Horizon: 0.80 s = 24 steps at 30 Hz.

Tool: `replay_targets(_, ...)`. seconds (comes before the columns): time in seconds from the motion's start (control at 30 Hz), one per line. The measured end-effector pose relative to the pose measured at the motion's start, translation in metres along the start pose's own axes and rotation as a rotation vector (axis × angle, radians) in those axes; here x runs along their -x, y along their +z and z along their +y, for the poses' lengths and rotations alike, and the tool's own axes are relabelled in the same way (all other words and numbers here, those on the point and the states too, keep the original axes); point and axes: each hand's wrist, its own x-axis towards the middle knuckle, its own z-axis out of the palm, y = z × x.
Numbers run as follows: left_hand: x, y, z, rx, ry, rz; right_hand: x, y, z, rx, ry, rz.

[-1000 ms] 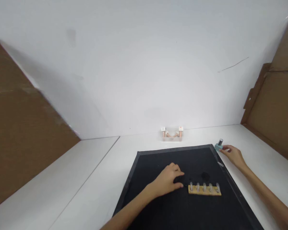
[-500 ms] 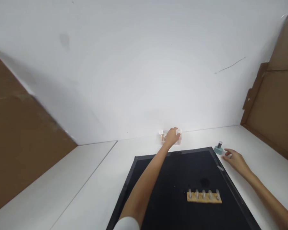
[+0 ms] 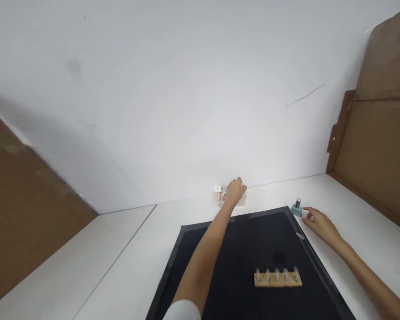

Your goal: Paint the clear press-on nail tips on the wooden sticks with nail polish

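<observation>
My left hand (image 3: 235,191) is stretched far across the black mat (image 3: 226,266) to a small clear container (image 3: 222,197) with copper-coloured pieces and a white cap at the back wall. Its fingers are curled over the container's right part; what they hold is hidden. My right hand (image 3: 320,224) lies on the white table just beyond the mat's right edge, fingers loosely curled, fingertips next to a small teal block with a metal cylinder (image 3: 297,208). A wooden strip with several upright metal pegs (image 3: 278,278) lies on the mat near me.
The white table (image 3: 120,262) meets a white wall at the back. Brown cardboard panels stand at the left (image 3: 26,213) and the right (image 3: 376,151). A seam in the table runs toward the back left.
My left hand left the mat beside the pegged strip and reached forward to the container at the wall, where it now stays. My right hand has stayed beside the teal block.
</observation>
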Motion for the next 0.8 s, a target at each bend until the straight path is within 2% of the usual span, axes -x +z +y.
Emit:
replay_targets(0.1,0.012,-0.016,0.003,0.129,-0.003,0.094,0.003,-0.006,-0.007,-0.021,0.011,0.023)
replay_targets(0.2,0.034,-0.033,0.008,0.303,-0.005,0.205,0.007,-0.022,-0.019,-0.066,0.001,0.062)
replay_targets(0.33,0.081,-0.047,0.011,0.595,-0.009,0.293,0.018,-0.046,-0.045,-0.152,-0.002,0.128)
replay_targets(0.43,0.123,-0.048,0.011,0.789,-0.015,0.286,0.033,-0.047,-0.075,-0.279,-0.058,0.090)
replay_targets(0.57,0.172,-0.047,0.010,0.947,-0.046,0.219,0.059,-0.026,-0.126,-0.443,-0.139,-0.160)
replay_targets(0.6,0.181,-0.048,0.011,0.971,-0.056,0.210,0.065,-0.022,-0.138,-0.568,-0.116,-0.331)
replay_targets(0.67,0.196,-0.050,0.011,1.027,-0.089,0.200,0.074,-0.016,-0.159,-0.765,-0.049,-0.583)
replay_targets(0.73,0.207,-0.051,0.010,1.136,-0.145,0.183,0.079,-0.015,-0.172,-0.880,0.002,-0.681)
replay_targets(0.8,0.215,-0.049,0.008,1.194,-0.169,0.168,0.081,-0.016,-0.177,-0.939,0.040,-0.691)
